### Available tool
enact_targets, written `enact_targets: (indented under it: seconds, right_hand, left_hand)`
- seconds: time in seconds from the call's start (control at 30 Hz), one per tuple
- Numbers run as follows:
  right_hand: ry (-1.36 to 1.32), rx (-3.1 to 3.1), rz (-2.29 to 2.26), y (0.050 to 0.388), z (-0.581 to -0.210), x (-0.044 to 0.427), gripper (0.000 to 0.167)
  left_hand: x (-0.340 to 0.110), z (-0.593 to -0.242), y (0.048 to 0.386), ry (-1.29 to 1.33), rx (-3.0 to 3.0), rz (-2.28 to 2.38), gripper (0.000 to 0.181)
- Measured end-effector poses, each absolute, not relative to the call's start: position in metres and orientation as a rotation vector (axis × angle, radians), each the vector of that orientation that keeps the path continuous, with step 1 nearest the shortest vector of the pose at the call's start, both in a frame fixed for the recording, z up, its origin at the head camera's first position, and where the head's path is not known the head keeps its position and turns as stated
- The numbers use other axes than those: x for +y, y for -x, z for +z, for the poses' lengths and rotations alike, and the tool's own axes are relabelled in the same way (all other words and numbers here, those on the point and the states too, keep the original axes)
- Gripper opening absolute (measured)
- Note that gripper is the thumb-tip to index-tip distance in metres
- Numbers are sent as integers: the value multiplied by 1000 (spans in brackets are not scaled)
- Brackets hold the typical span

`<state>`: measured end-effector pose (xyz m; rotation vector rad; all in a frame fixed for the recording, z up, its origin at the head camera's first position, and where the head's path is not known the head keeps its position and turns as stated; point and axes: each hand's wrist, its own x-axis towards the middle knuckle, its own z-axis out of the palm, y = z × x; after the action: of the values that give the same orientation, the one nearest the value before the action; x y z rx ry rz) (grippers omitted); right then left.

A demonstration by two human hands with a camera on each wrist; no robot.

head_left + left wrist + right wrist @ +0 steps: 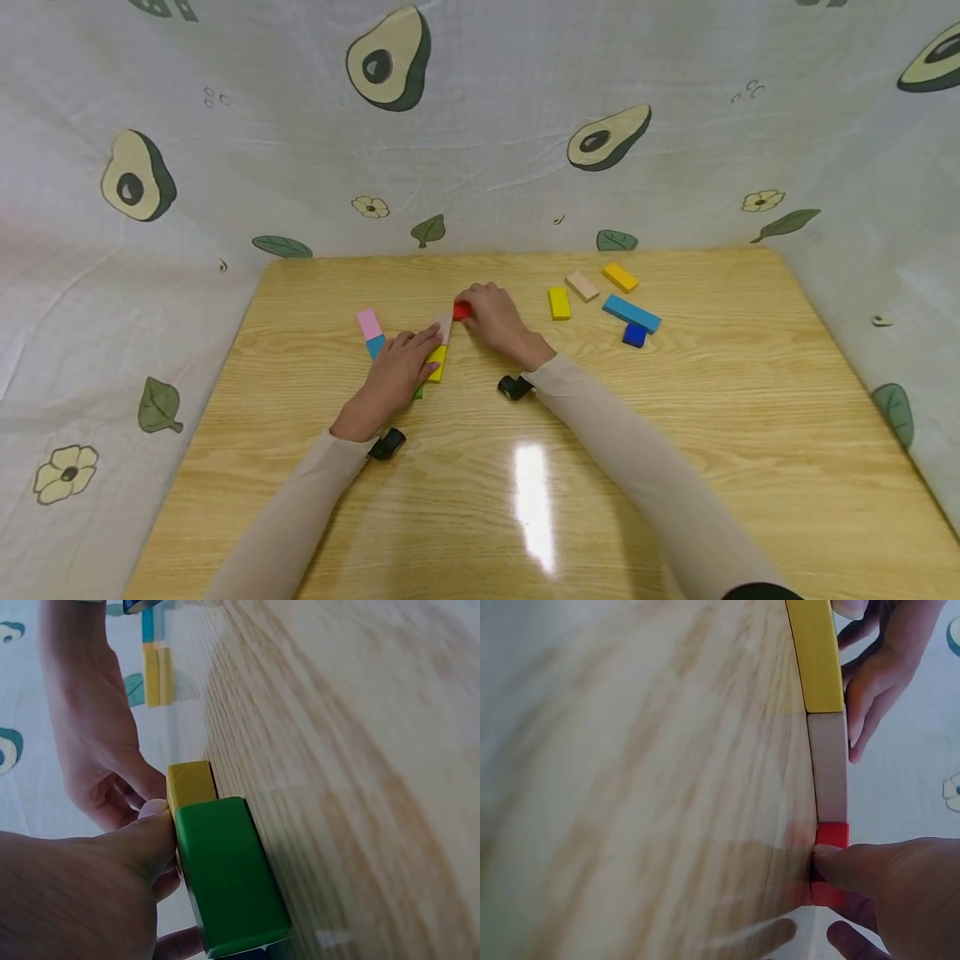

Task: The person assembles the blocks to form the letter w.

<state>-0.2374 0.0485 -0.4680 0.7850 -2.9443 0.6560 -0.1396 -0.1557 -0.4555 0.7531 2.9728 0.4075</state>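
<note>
At the top end of a slanted row, my right hand (495,321) pinches a small red block (831,834) with the thumb on its near face. The red block meets the end of a pale pinkish block (829,769), which adjoins a yellow block (437,364). My left hand (396,371) lies over the row with fingers extended, touching the pale block and the yellow one. Below it a green block (231,877) shows. Left of that hand, a pink block (369,324) joins a blue block (376,346) that is partly covered by the hand.
Right of the hands lie loose blocks: yellow (559,303), beige (582,286), orange-yellow (620,277), long light blue (632,313) and small dark blue (634,335). A cloth (495,183) with avocado prints hangs behind the wooden table (465,500).
</note>
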Motion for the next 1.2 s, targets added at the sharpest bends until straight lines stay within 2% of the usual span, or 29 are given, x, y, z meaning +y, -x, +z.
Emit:
enact_targets:
  seconds: [0.33, 0.57, 0.83, 1.2]
  right_hand:
    - [-763, -2962, 612, 231, -464, 62, 41]
    - [-713, -2987, 727, 226, -455, 101, 49]
    - [-635, -3016, 653, 225, -448, 149, 55]
    - [-621, -3071, 627, 221, -453, 189, 63]
  left_hand:
    - [-156, -457, 140, -725, 2946, 407, 51]
    - [-157, -457, 139, -720, 2957, 416, 50]
    - [-159, -454, 139, -727, 2963, 412, 50]
    - [-156, -458, 140, -731, 2953, 396, 50]
